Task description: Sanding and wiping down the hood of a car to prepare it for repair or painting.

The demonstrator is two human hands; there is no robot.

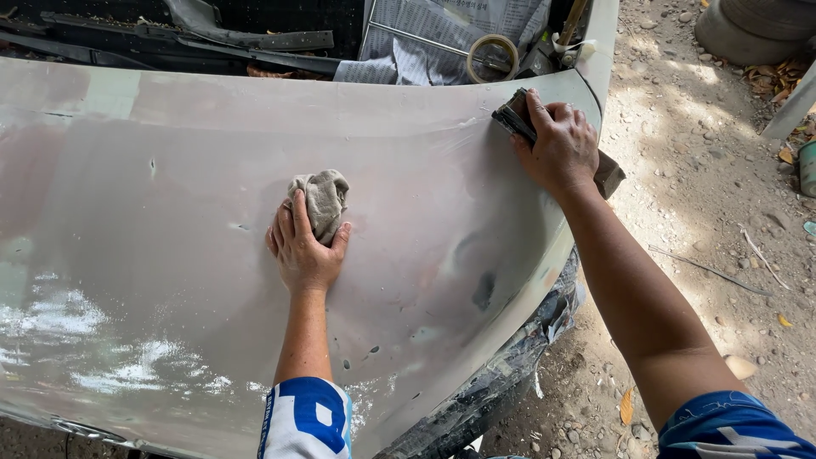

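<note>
A dull grey, sanded car hood (170,255) fills most of the view. My left hand (303,246) rests on the middle of it and holds a crumpled grey rag (323,197) against the panel. My right hand (559,144) is at the hood's far right corner, pressing a dark sanding block (513,114) onto the surface; part of the block shows beyond my wrist. Both arms wear blue and white sleeves.
Newspaper (442,34) covers the windscreen area behind the hood, with a roll of masking tape (493,56) on it. Black wiper arms (246,38) lie at the back left. Dirt ground (714,221) with stones and dry leaves is to the right; a tyre (756,25) stands far right.
</note>
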